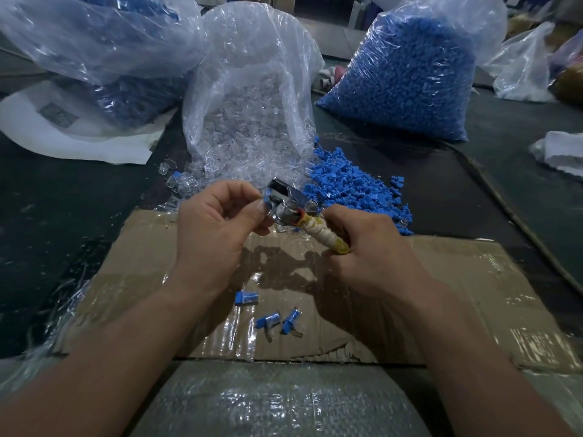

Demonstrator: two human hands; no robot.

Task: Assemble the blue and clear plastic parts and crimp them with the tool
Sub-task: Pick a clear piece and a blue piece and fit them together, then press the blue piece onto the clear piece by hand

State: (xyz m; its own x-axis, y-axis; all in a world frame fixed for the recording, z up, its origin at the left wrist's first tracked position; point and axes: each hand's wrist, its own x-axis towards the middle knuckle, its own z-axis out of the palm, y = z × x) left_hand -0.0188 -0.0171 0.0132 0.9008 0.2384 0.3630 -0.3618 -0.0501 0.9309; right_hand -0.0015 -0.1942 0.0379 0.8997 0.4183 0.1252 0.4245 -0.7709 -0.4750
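Three finished pieces point(268, 321): blue-and-clear, lying loose on the cardboard point(441, 294) near its middle, below both hands.
Left hand point(217, 222): fingers curled, pinching a small blue and clear part point(268, 200) between thumb and fingertips.
Right hand point(372, 244): clenched round the tool point(285, 200) by its handle, which is wound in yellowish-white tape.
Tool position: held up above the cardboard, shiny metal head angled up and left toward the left hand.
Part position: pressed right against the left side of the metal head. Honestly can't tell whether the jaws are actually biting on it.
Clear parts bag point(249, 89): open, middle of the back, with clear bits spilling out onto the dark table point(63, 216).
Blue pile point(353, 187): loose blue parts heaped just right of that bag's mouth, behind the right hand.
Blue bags: a stuffed one point(407, 80) at back right, another point(94, 42) at back left.
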